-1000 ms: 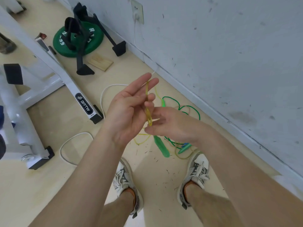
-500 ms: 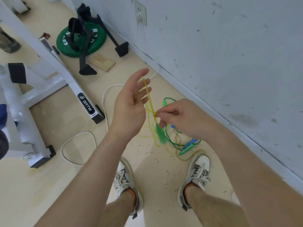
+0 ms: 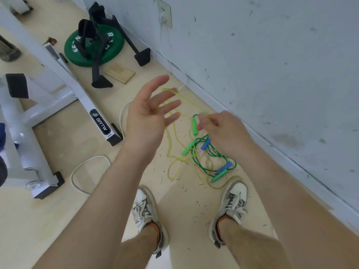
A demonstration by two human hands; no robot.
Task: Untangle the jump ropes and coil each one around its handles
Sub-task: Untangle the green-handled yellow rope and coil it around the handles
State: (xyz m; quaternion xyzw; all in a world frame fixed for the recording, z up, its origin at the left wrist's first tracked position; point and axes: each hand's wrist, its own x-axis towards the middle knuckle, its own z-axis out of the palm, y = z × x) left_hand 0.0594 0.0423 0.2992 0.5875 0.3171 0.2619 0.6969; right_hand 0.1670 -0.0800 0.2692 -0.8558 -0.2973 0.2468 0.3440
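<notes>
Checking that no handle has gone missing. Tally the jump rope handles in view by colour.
Green handles: 3
Blue handles: 2
Total: 5

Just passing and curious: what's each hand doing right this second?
Left hand: open, fingers spread, thin yellow plastic jump rope looped over its fingertips.
Right hand: blurred, but appears to pinch the same rope.

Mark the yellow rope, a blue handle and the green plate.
yellow rope (image 3: 191, 103): head view, taut upper stretch.
blue handle (image 3: 206, 144): head view, middle of the upper one.
green plate (image 3: 114, 49): head view, bare right face.
</notes>
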